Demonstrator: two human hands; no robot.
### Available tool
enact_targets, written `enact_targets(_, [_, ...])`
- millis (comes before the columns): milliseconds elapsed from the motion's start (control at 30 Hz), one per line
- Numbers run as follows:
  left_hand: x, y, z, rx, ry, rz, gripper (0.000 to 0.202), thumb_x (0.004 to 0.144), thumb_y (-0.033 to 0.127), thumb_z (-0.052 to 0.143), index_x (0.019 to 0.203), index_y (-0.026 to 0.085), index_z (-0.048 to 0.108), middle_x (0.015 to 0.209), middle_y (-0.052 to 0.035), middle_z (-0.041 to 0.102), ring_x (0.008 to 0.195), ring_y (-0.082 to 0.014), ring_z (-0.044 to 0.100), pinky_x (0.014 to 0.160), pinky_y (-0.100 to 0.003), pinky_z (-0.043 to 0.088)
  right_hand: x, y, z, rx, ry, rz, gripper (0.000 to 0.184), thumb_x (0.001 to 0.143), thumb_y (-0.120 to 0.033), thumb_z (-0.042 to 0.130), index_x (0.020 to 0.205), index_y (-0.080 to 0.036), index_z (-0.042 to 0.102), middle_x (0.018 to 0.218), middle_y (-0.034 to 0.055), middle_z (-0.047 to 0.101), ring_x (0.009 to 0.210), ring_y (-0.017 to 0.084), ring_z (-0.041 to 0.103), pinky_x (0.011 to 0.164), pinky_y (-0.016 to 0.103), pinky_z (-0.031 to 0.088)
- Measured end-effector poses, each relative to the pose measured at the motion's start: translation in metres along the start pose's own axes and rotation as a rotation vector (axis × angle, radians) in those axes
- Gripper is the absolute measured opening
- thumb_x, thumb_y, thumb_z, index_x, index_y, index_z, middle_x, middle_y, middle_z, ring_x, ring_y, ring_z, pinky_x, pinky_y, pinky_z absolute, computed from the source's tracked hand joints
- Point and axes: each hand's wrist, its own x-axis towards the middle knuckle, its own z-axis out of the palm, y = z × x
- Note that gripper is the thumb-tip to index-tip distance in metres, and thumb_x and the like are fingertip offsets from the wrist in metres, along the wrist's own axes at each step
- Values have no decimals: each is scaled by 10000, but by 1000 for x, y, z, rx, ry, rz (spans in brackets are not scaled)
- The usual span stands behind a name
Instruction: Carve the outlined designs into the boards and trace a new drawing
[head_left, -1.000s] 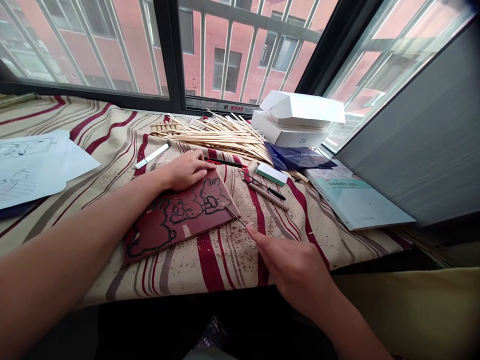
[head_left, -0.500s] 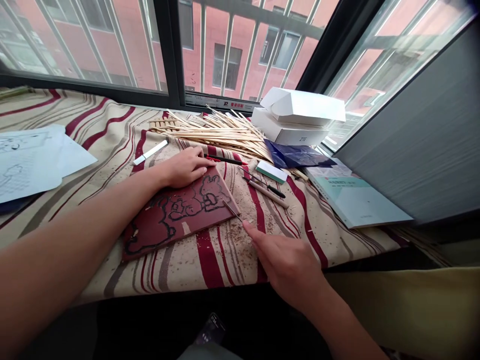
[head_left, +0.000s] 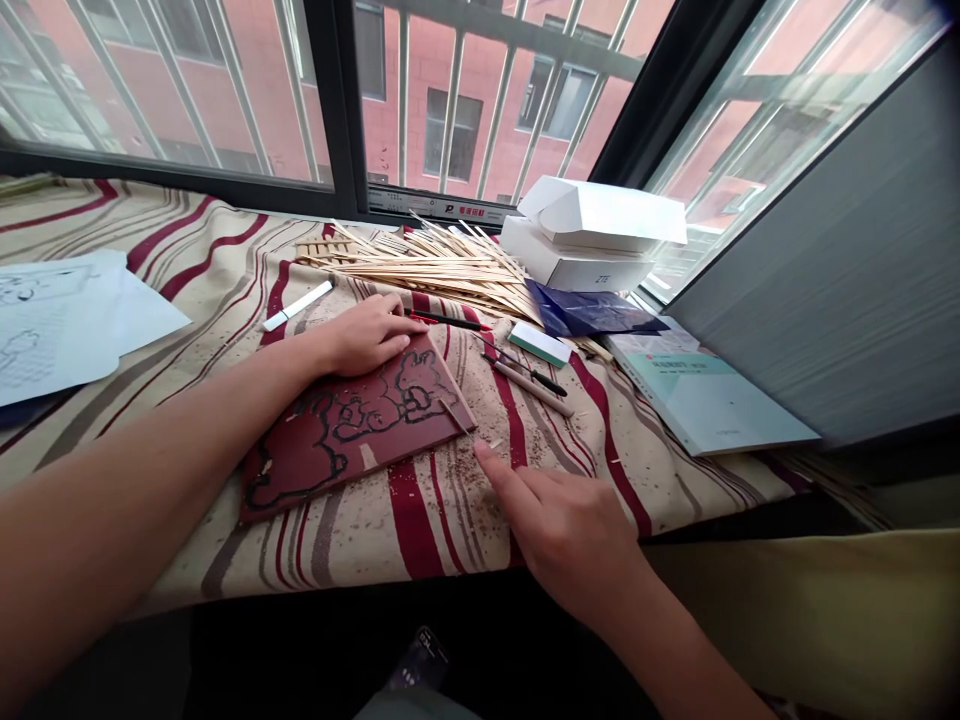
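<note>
The board [head_left: 360, 425] is dark red, with black figure outlines and a pale patch near its front edge; it lies slanted on the cloth [head_left: 360, 540]. The thin tool [head_left: 458, 418] crosses its right corner.

"ZTE" stands on the front of the white box [head_left: 574, 266]. The window rail [head_left: 412, 205] bears a P-like logo and red Chinese characters (too small to read surely); the book's [head_left: 709, 395] cover print is illegible.
</note>
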Motion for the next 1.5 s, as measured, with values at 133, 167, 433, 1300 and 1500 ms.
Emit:
enact_targets(133, [0, -1, 0, -2, 0, 20, 525, 980, 369, 391, 1407, 223, 658, 1122, -121, 544, 1067, -261, 537, 1024, -429, 422, 0, 0, -2, -7, -6, 3, 506, 860, 1, 446, 1318, -29, 661, 623, 11, 618, 505, 182, 556, 488, 356, 285])
enact_targets(167, [0, -1, 0, 0, 6, 23, 521, 981, 373, 395, 1408, 231, 658, 1118, -118, 544, 1066, -261, 535, 1019, -427, 424, 0, 0, -2, -7, 1, -2, 507, 862, -7, 449, 1322, -35, 660, 623, 11, 622, 501, 184, 553, 487, 357, 286])
enact_targets(433, [0, -1, 0, -2, 2, 19, 525, 976, 360, 400, 1413, 221, 655, 1117, -120, 544, 1068, -258, 535, 1021, -421, 422, -1, 4, -1, 27, -15, -7, 498, 885, -12, 438, 1335, -27, 651, 639, 15, 643, 513, 176, 574, 491, 352, 279])
enact_targets(1300, [0, 0, 0, 0, 19, 4, 522, 965, 365, 413, 1402, 232, 666, 1102, -121, 550, 1061, -264, 542, 1009, -430, 436, 0, 7, 2, 330, -4, 160, 383, 1019, -123, 461, 1333, -48, 666, 814, 88, 802, 622, 194, 742, 619, 293, 598])
enact_targets(1500, [0, 2, 0, -5, 25, 12, 512, 968, 353, 418, 1400, 239, 667, 1095, -114, 549, 1045, -251, 538, 1014, -420, 434, 0, 7, -1, 358, -11, 176, 367, 1038, -148, 450, 1310, -63, 681, 810, 80, 802, 609, 176, 734, 636, 276, 598])
